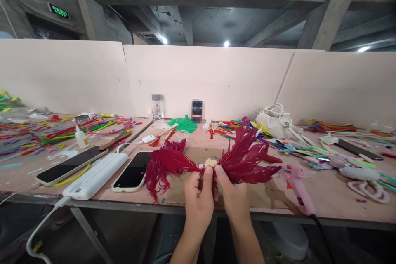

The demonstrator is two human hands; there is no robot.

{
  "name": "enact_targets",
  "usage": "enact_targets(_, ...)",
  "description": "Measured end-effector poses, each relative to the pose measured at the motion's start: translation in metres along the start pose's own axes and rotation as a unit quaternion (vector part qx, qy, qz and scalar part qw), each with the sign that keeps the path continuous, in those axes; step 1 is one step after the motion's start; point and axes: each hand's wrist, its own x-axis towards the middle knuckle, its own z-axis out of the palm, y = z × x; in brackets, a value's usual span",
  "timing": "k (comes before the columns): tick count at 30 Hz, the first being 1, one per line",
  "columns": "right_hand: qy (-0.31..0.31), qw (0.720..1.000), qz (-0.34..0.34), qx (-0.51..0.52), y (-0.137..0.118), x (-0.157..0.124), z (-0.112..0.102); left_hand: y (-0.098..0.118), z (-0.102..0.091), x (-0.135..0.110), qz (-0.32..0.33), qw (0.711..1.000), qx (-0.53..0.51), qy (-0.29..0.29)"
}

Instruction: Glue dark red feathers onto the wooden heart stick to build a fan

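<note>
Dark red feathers fan out to both sides of a small pale tan piece (211, 162), which looks like wood with a rounded top. My left hand (199, 194) pinches this piece where the left feathers (168, 163) meet it, thumb on the front. Pressed close beside it, my right hand (234, 194) pinches the base of the right feathers (244, 159). The feathers are held just above the table's front part, over a cardboard sheet (266, 198). How the feathers join the piece is hidden behind my thumbs.
A pink glue gun (298, 187) lies to the right, its cord over the edge. At left are two phones (131, 173) and a white power bank (95, 176). Green feathers (184, 123), a clear bottle (157, 107), a white handbag (274, 121) and pipe cleaners lie farther back.
</note>
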Motion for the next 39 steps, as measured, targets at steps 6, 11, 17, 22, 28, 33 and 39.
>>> enact_targets(6, -0.019, 1.000, -0.002, -0.008, -0.003, 0.000, 0.001, 0.001, 0.001, 0.002, 0.000, 1.000, -0.007, 0.001)
enact_targets(11, -0.033, 0.999, -0.015, 0.012, 0.003, 0.004, 0.002, -0.006, -0.001, 0.007, -0.019, 0.999, -0.039, -0.018)
enact_targets(17, -0.030, 0.998, 0.001, 0.048, 0.012, 0.011, -0.001, -0.011, -0.001, 0.006, -0.068, 0.992, -0.095, -0.047)
enact_targets(22, -0.021, 0.998, 0.007, 0.053, 0.009, 0.008, 0.001, -0.005, 0.000, 0.003, -0.046, 0.997, -0.055, -0.021)
enact_targets(28, -0.034, 0.998, 0.012, 0.057, 0.004, 0.004, 0.003, -0.002, 0.001, 0.003, 0.014, 1.000, 0.016, -0.005)
enact_targets(33, -0.031, 0.999, -0.002, 0.041, 0.002, 0.002, 0.002, 0.001, 0.001, 0.003, 0.013, 1.000, 0.022, 0.005)
enact_targets(39, -0.067, 0.993, -0.017, 0.092, 0.004, 0.000, -0.001, 0.004, 0.001, 0.001, 0.020, 1.000, 0.020, -0.002)
